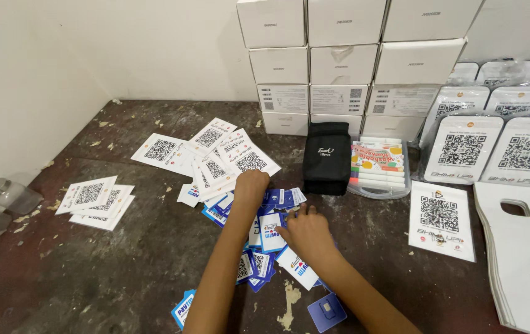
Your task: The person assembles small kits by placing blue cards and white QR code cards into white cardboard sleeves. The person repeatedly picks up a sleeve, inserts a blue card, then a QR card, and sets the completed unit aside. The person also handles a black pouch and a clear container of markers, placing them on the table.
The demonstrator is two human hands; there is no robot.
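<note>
A loose heap of small blue and white code cards point(263, 263) lies on the dark worn table point(122, 272) in front of me. My left hand point(250, 187) rests curled on the far edge of the heap, beside white code stickers point(240, 156). My right hand point(305, 232) lies flat on the cards, its fingers pressing on a white-and-blue card point(271, 227). Whether either hand grips a card is hidden by the fingers.
A black pouch point(327, 158) stands beside a clear case of markers point(378, 168). White boxes point(339, 65) are stacked at the wall. Code placards point(463, 148) in plastic sleeves and white panels point(528, 260) lie at the right. A second sticker stack point(96, 201) and glass jars point(11, 195) sit at the left.
</note>
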